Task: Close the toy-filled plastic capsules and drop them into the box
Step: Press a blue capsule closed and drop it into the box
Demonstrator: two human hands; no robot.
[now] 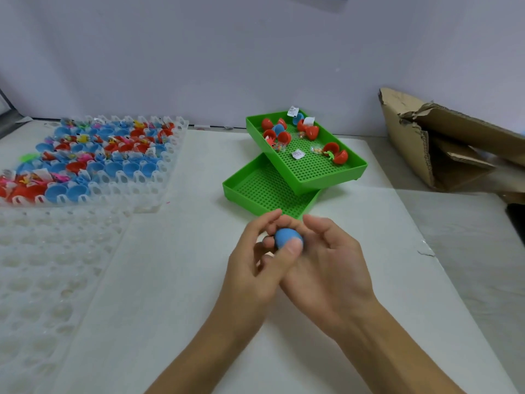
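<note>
Presently, in the head view, we hold one blue capsule [287, 238] over the table [199, 280], left hand [252, 257] and right hand [326, 260] fingers closed round it; we judge many open capsules [85, 155] remain, with the cardboard box [443, 143] well apart.

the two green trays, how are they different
The upper green tray holds open red and blue capsules with toys and paper slips; the lower green tray shows nothing in its visible part. The upper one rests on top, its far end raised and turned askew; the lower one lies flat on the table, partly covered. Both are bright green, rectangular, with perforated floors.
</note>
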